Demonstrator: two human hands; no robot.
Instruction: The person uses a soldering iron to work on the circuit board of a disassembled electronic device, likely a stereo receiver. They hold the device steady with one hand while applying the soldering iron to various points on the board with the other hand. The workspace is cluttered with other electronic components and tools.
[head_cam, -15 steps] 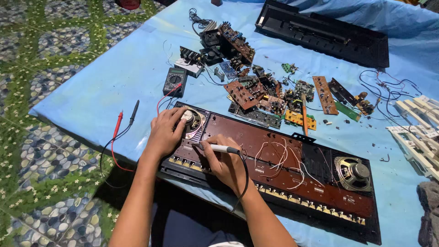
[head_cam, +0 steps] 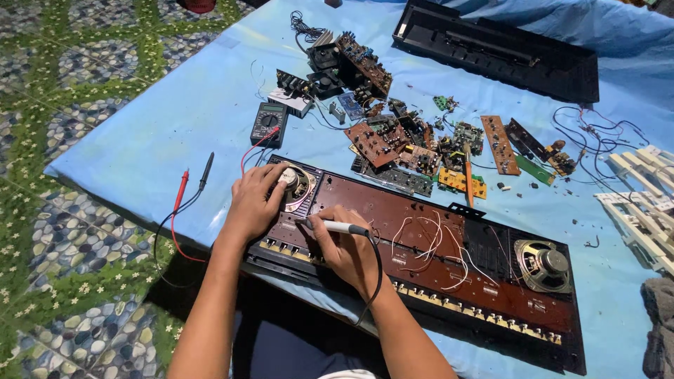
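Observation:
A long opened keyboard body (head_cam: 449,245) with a brown circuit board and loose white wires lies across the blue cloth in front of me. My left hand (head_cam: 254,203) rests on its left end, fingers over the left speaker (head_cam: 298,184). My right hand (head_cam: 347,251) grips a white soldering iron (head_cam: 335,226) like a pen, tip pointing left at the board near the speaker; its black cord loops down past my wrist. A second speaker (head_cam: 544,264) sits at the right end.
A black multimeter (head_cam: 269,123) lies beyond my left hand, its red and black probes (head_cam: 191,180) near the cloth's left edge. Several loose circuit boards (head_cam: 414,144) are heaped behind the body. A black casing (head_cam: 495,49) lies far back; white key strips (head_cam: 642,200) at right.
My right hand has shifted the soldering iron slightly left along the board; my left hand stays on the speaker.

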